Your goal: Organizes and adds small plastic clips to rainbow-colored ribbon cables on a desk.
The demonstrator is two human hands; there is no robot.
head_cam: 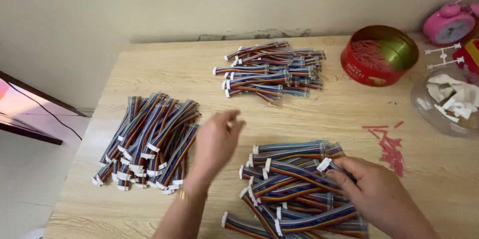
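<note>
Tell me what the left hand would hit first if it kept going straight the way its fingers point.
The left hand points up and right, away from the person. Bare tabletop comes first; beyond it, probably the far pile of rainbow ribbon cables, though height above the table is unclear.

On the tabletop (319, 119) we note three heaps of cables: one at left (147, 141), one at the back centre (272, 71), one nearest us (294, 189). Our left hand (215, 144) sits between left and near heaps; our right hand (379, 194) rests on the near heap. A round tin (379, 55) stands back right, a clock (449, 23) behind it.
</note>
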